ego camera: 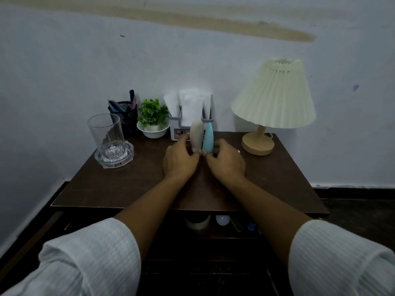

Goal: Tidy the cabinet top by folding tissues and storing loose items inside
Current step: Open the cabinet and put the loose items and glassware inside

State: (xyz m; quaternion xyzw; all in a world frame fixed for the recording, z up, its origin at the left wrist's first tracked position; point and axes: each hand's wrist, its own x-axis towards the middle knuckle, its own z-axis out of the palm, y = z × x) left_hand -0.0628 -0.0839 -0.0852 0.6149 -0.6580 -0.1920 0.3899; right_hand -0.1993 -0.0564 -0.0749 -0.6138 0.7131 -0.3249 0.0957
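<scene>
Two small tapered bottles stand upright side by side in the middle of the dark wooden cabinet top (119, 184). My left hand (181, 162) grips the base of the beige bottle (197, 133). My right hand (226, 163) grips the base of the light blue bottle (208, 138). Just behind them a grey holder (175, 127) holds upright white tissues (191, 105). Below the front edge, the open cabinet shows a pale roll (197, 223), a white round item (222, 220) and other small items in the dark.
A clear glass (108, 135) on a glass coaster (128, 157) stands at the left. Behind it are a black mesh pen holder (125, 116) and a small green plant (152, 116) in a white bowl. A cream pleated lamp (275, 95) stands at the right.
</scene>
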